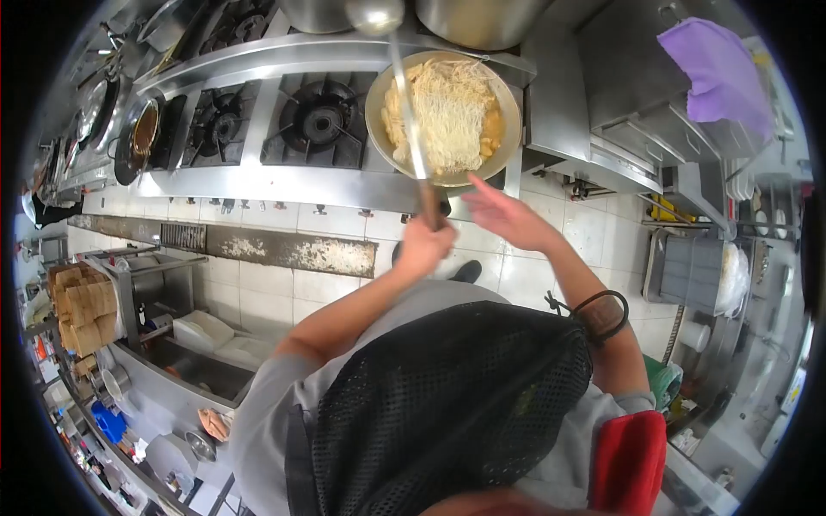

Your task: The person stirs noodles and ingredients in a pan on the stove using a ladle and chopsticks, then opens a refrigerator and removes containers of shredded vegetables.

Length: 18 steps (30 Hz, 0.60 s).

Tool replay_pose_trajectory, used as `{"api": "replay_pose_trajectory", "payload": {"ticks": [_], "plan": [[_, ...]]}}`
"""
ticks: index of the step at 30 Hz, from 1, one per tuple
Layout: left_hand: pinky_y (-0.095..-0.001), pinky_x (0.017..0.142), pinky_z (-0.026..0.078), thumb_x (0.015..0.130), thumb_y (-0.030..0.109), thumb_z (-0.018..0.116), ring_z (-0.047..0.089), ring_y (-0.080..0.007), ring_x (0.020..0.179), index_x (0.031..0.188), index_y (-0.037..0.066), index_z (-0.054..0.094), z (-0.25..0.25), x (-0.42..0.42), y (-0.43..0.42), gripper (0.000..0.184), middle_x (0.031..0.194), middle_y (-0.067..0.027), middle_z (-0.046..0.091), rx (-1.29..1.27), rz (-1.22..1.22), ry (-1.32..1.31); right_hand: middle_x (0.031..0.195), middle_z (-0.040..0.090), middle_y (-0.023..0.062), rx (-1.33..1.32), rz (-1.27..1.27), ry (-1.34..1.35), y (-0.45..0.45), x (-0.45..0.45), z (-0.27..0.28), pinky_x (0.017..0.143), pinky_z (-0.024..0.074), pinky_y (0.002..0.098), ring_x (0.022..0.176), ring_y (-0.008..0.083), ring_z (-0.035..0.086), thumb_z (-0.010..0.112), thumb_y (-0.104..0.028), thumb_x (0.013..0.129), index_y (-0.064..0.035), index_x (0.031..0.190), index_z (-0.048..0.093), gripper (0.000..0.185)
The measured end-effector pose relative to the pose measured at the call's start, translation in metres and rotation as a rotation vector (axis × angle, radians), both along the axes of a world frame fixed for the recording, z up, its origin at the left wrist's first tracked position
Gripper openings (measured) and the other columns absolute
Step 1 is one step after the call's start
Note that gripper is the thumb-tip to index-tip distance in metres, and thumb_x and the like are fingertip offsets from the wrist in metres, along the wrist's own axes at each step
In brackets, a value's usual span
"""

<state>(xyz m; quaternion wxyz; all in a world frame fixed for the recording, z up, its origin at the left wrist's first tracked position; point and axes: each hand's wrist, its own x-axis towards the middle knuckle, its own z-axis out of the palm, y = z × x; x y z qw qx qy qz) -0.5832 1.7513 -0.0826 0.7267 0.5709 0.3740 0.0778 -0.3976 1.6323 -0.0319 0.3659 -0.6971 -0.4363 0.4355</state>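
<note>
My left hand (426, 247) is wrapped round the wooden handle of a long ladle (411, 120). Its metal bowl points away from me, up over the back of the stove. The shaft crosses above the left part of a wide round pan (376, 129) on the stove. In that pan lies a mound of thin pale noodles (449, 120), with yellowish chunks and some liquid round the edge. Beside the pan's near rim is my right hand (512, 219), fingers stretched out and apart, holding nothing. Whether a fingertip touches the rim, I cannot tell.
Left of the pan are black gas burners (320, 123) and a dark wok (138, 138). Large metal pots (482, 24) stand behind. A purple cloth (718, 73) hangs at the right, above a grey bin (688, 271). A steel sink counter (172, 365) lies behind me at the left.
</note>
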Motion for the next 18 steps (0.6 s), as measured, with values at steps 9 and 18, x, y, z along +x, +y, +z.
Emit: {"api": "replay_pose_trajectory", "payload": {"ticks": [9,18], "plan": [[-0.0463,0.084,0.052,0.085,0.018,0.08,0.064,-0.0324,0.092,0.1,0.007,0.066,-0.016,0.006,0.009,0.023,0.093,-0.0128,0.064,0.981,-0.588,-0.257,0.106,0.069,0.012,-0.03,-0.525,-0.317,-0.054,0.013,-0.024,0.082,0.0572,0.0374,0.088,0.0245,0.069,0.064,-0.007,0.099,-0.016,0.163,0.037,0.07],[-0.0467,0.091,0.052,0.088,0.013,0.076,0.061,-0.0364,0.104,0.118,0.006,0.065,-0.04,0.012,0.028,0.032,0.119,-0.0149,0.057,1.086,-0.304,-0.118,0.096,0.066,0.0276,-0.27,-0.383,-0.685,-0.076,-0.016,-0.09,0.081,0.0535,0.0509,0.087,0.0443,0.067,0.059,-0.012,0.097,-0.0094,0.16,0.038,0.067]]}}
